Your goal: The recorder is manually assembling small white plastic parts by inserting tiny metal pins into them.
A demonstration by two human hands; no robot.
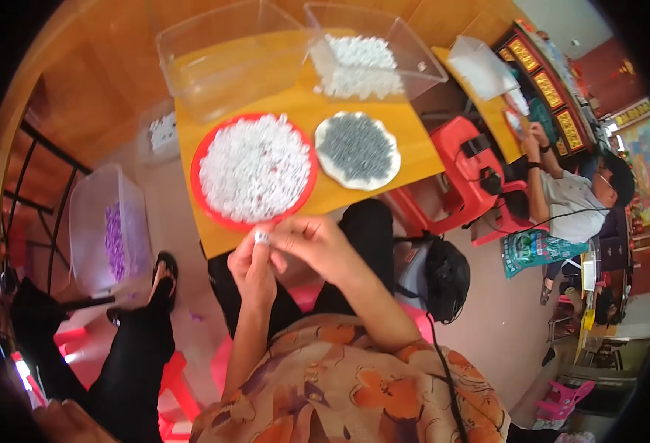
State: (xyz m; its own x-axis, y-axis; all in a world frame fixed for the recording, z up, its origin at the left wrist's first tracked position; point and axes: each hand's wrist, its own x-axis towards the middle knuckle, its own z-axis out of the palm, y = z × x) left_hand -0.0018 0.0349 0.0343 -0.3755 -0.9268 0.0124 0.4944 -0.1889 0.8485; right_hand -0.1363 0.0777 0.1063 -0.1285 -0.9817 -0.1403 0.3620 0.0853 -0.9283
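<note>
Over the near edge of the wooden table, both my hands meet in front of me. My left hand is closed, pinching a small white plastic piece between thumb and fingers. My right hand has its thumb and forefinger pressed together beside that piece; whatever they hold is hidden or too small to make out. Just beyond my fingers, a round red tray is heaped with small white pieces. To its right lies a white scalloped dish full of tiny grey metallic parts.
Two clear bins stand at the back: the left one, and the right one with white pieces. A bin with purple pieces is on the floor left. Red stools and a seated co-worker are right; another person's leg is left.
</note>
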